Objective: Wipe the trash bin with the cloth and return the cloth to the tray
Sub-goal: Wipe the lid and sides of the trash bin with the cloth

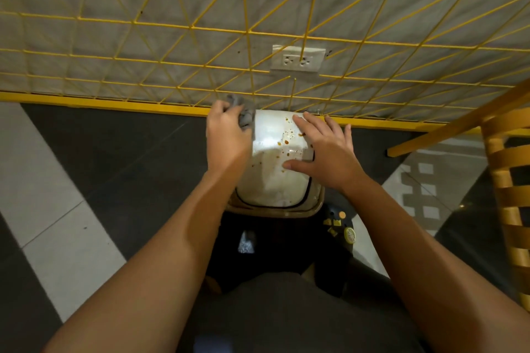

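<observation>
Grey cloth [243,117] bunched in left hand [226,135] at bin [275,178] lid's far-left corner; right hand [324,155] flat, fingers [304,127] spread, released, on brown-spotted lid's right edge.

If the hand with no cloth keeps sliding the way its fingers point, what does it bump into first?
Probably the yellow wire grid on the wall behind the trash bin. The right hand points across the lid toward it, though depth is unclear.

White-lidded trash bin [272,178] spattered with brown spots; crumpled grey cloth [245,117] at its far-left edge
</observation>
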